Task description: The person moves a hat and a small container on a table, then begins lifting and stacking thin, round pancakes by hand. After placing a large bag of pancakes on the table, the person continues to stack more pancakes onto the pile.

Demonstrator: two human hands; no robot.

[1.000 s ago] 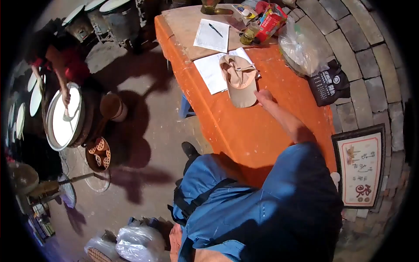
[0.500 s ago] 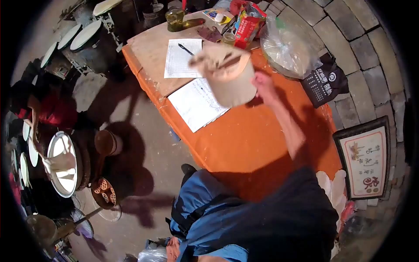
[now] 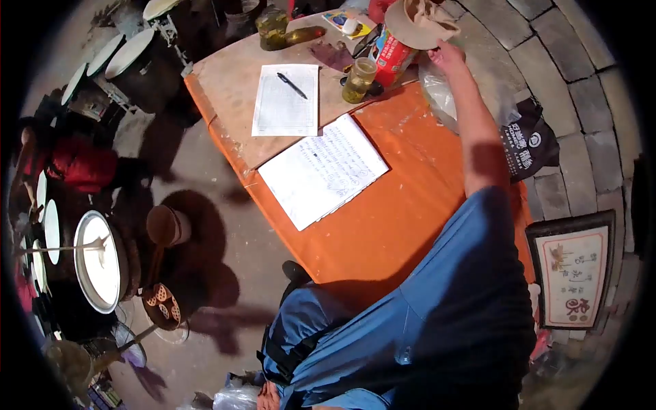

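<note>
A beige cap [image 3: 413, 24] with a brim is gripped by its edge in my right hand [image 3: 447, 56], out at the far right of the table. The cap overlaps a red snack-like packet [image 3: 394, 60] and sits above a clear plastic bag [image 3: 437, 89]. Close to the packet stands a glass jar with yellow-green contents [image 3: 359, 82]. My left hand [image 3: 268, 396] shows only partly at the bottom edge, low beside my blue clothing; its fingers are mostly hidden.
An orange-covered table [image 3: 410, 171] bears a handwritten pad [image 3: 324, 171], a printed sheet [image 3: 277, 113] and a black pen [image 3: 292, 85]. A framed picture [image 3: 574, 273] leans at right near a black bag [image 3: 529, 140]. Left on the floor are a basin of white liquid [image 3: 87, 280] and a pan [image 3: 152, 313].
My right hand has carried the cap up and to the right, from over the papers to above the packet and plastic bag. The pad and glass jar are now uncovered.
</note>
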